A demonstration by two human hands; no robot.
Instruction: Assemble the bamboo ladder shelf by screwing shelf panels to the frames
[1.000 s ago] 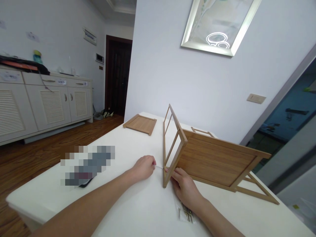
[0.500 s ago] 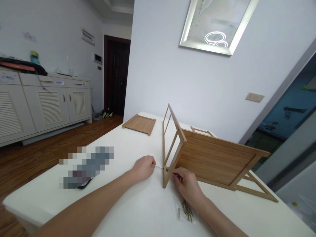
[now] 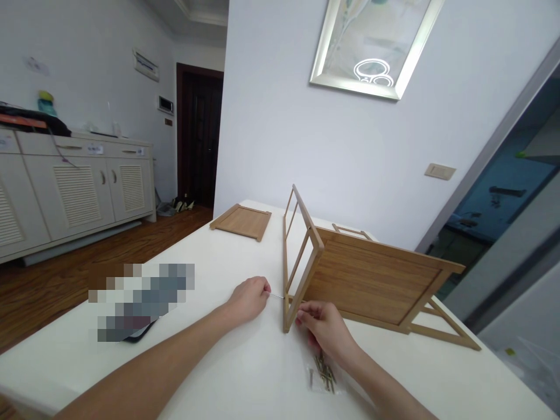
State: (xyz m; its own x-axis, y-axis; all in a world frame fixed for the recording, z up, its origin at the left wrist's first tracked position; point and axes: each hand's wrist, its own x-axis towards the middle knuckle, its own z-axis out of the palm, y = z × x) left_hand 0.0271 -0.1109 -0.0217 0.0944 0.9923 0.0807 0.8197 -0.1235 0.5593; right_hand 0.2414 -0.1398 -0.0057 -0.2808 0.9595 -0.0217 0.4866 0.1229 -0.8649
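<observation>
My left hand (image 3: 248, 298) is closed around a thin silvery rod-shaped tool (image 3: 276, 296), whose grip end is hidden in my fingers. The tool's tip meets the lower part of an upright wooden frame (image 3: 310, 230) with open slots. On the frame's other side, my right hand (image 3: 324, 326) has its fingers pinched at the near lower bar, and the fingertips are partly hidden. The frame stands at one end of a wooden panel (image 3: 371, 280) propped on its long edge. Under my right hand lies a clear bag of screws (image 3: 324, 374).
A smaller wooden panel (image 3: 242, 221) lies flat at the back left of the white table (image 3: 210, 373). A blurred-out dark object (image 3: 146, 300) is on the left. Another slotted wooden frame (image 3: 450, 329) supports the panel's far right end. A wall (image 3: 350, 157) rises behind the table.
The whole view has shifted slightly, so things sit further left. My right fingers have slid a little down along the frame's lower bar. My left hand keeps the tool against the frame.
</observation>
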